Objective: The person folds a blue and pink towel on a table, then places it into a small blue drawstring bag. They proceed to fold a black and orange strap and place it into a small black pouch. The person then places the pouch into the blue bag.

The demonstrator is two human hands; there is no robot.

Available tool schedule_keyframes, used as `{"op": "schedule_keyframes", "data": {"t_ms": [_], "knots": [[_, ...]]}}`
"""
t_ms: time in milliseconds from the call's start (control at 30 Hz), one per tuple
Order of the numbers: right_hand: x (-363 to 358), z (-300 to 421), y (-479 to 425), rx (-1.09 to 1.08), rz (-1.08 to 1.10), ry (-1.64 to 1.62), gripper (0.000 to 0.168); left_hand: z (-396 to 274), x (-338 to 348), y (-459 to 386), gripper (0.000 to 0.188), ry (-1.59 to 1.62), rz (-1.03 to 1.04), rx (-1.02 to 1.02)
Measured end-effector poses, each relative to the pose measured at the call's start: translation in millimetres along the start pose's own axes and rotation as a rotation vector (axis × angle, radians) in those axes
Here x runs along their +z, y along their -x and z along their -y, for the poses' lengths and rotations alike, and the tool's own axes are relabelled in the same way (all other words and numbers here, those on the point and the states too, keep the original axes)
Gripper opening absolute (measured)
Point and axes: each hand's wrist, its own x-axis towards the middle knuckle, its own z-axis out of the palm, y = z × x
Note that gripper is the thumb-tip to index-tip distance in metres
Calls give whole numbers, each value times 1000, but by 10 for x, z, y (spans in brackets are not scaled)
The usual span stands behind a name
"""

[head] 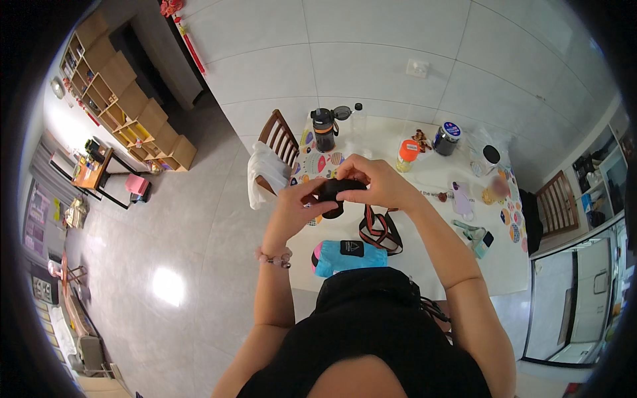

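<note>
Both hands hold a small black object (332,210) above the left part of the table; its exact kind cannot be told. My left hand (299,208) grips it from the left, thumb across its front. From the right, my right hand (374,181) has its fingers curled over the top, partly hiding it. Just below lies a light-blue fabric pouch (326,258) with a pink end and a black patch. A black-and-orange striped strap (381,232) rests looped on the table beside the pouch.
The white table (428,268) bears a dark drinking bottle (324,132), an orange-lidded jar (408,155), a dark jar (447,138), a clear container with a black lid (484,161), a lilac phone-shaped thing (461,199) and a mint-green device (480,242). A wooden chair (278,137) stands behind left.
</note>
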Motion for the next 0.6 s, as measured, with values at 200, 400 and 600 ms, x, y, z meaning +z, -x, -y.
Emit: {"op": "schedule_keyframes", "data": {"t_ms": [200, 400, 600], "knots": [[178, -213, -13, -329, -257, -215, 17, 115, 33, 0, 41, 597, -190, 9], [422, -210, -7, -405, -348, -110, 31, 225, 68, -26, 33, 947, -295, 91], [617, -239, -26, -207, -391, -273, 35, 271, 226, -36, 33, 1104, -335, 185]]}}
